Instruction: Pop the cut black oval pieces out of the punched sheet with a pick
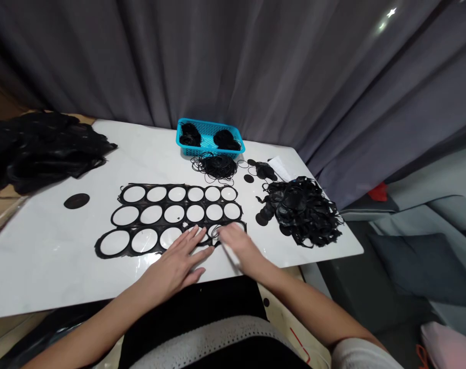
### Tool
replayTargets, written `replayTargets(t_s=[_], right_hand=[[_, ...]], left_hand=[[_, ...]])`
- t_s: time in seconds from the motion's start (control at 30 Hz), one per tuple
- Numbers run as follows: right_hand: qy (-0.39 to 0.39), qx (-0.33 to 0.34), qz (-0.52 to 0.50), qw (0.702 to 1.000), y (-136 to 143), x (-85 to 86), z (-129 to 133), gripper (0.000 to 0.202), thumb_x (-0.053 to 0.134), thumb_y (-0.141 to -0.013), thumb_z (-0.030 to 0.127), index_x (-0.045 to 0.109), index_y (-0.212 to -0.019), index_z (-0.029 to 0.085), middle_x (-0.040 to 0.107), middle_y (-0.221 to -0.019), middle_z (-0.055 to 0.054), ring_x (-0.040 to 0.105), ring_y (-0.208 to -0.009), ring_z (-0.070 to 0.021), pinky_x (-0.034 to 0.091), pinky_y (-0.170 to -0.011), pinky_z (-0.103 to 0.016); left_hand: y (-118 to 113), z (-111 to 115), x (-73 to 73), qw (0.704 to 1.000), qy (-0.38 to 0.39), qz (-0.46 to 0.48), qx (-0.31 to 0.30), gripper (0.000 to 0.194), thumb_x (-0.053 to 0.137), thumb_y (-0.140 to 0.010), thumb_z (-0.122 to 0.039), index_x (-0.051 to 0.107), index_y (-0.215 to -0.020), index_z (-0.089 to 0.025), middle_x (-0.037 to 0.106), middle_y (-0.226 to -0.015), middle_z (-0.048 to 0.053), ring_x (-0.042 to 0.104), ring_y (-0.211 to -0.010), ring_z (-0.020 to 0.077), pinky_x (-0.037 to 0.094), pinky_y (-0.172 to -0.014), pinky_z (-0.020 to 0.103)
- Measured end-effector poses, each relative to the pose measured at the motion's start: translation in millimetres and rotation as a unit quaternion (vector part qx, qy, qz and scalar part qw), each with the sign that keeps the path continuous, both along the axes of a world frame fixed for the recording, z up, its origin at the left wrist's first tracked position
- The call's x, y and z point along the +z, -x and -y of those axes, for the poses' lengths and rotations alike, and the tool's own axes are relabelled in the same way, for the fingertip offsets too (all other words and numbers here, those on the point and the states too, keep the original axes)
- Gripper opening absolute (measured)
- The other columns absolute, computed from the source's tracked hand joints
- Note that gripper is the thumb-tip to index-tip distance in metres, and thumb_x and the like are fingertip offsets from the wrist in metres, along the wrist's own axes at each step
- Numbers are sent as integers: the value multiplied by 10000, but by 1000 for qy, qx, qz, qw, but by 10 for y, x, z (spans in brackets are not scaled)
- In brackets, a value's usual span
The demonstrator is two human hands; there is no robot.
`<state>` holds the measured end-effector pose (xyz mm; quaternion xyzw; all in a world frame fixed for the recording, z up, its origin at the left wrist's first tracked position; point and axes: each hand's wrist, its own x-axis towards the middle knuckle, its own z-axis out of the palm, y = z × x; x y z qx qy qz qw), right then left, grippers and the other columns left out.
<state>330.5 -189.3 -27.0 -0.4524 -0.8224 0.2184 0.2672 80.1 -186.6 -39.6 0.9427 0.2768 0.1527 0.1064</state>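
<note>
A black rubbery sheet (130, 245) with rows of round holes lies flat on the white table. My left hand (183, 259) rests on the sheet's near row, fingers spread and pressing down. Close beside it, my right hand (242, 248) is closed round a slim white tool (231, 254) at the row's right end; its kind is hard to make out. By its fingertips there is a thin dark loop (215, 231), partly hidden. The holes under my hands are partly covered.
A blue basket (210, 154) with black ring bundles stands at the back, a pile of thin black rings (218, 166) before it. Tangled black scraps (304, 212) lie right, near black discs (261, 219). Black sheets (44, 146) are heaped left, near a black disc (77, 201).
</note>
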Motion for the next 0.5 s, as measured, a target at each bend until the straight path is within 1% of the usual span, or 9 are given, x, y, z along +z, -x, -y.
replayTargets(t_s=[0.03,0.1,0.17,0.2,0.27,0.3,0.33,0.43,0.5], right_hand=[[-17,-56,-7,998,-90,11,-112,118,476,-929,179,587,-948,213,644,-1012,-130,535,-951,-278,445,-838,-413],[-38,-193,-33,980,-283,48,-368,174,434,-948,206,560,-829,223,638,-891,-106,544,-868,-259,439,-804,-401],[-20,-271,-66,960,-431,90,-599,173,472,-932,257,536,-774,223,639,-825,-72,559,-785,-227,444,-754,-368],[5,-287,-85,954,-469,108,-687,171,509,-912,285,530,-755,221,642,-798,-55,562,-740,-208,448,-720,-346],[93,-278,-148,945,-467,128,-801,192,589,-863,334,525,-728,215,649,-756,-26,564,-650,-168,453,-625,-298],[150,-257,-198,934,-435,129,-832,215,631,-838,353,521,-721,211,654,-747,-20,574,-627,-155,452,-573,-274],[214,-229,-256,915,-391,126,-852,245,678,-810,367,515,-720,207,661,-749,-21,597,-623,-149,447,-522,-250],[397,-129,-392,820,-271,114,-873,346,815,-721,362,518,-756,188,693,-813,-53,691,-702,-167,463,-443,-191],[486,-79,-414,766,-258,118,-865,370,860,-700,339,548,-793,163,708,-857,-76,720,-746,-171,517,-472,-178]], left_hand=[[6,1,4,1000,4,3,-1,430,563,-974,-305,539,-1402,-268,310,-1624,118,315,-1478,358,361,-1156,544],[23,11,12,1000,12,11,-2,430,564,-976,-298,538,-1405,-277,310,-1626,105,298,-1486,357,354,-1161,541],[36,27,36,1000,20,16,-1,438,573,-973,-304,536,-1410,-288,311,-1627,93,303,-1484,355,346,-1165,540],[37,35,58,1000,24,15,0,439,580,-970,-312,540,-1407,-294,314,-1627,89,310,-1480,358,348,-1162,543],[19,34,119,999,36,0,7,442,595,-962,-341,548,-1400,-313,330,-1620,82,339,-1465,368,381,-1133,551],[-1,21,153,999,40,-8,15,444,596,-961,-355,546,-1401,-322,349,-1611,82,367,-1449,370,409,-1107,551],[-27,-3,184,999,43,-14,24,446,590,-964,-364,541,-1405,-325,372,-1598,86,400,-1430,366,435,-1081,546],[-129,-136,212,998,33,-8,52,453,558,-980,-349,519,-1425,-271,428,-1559,120,449,-1396,335,449,-1070,519],[-187,-241,159,998,14,2,59,454,554,-982,-333,520,-1420,-222,441,-1546,142,426,-1416,324,405,-1116,514]])
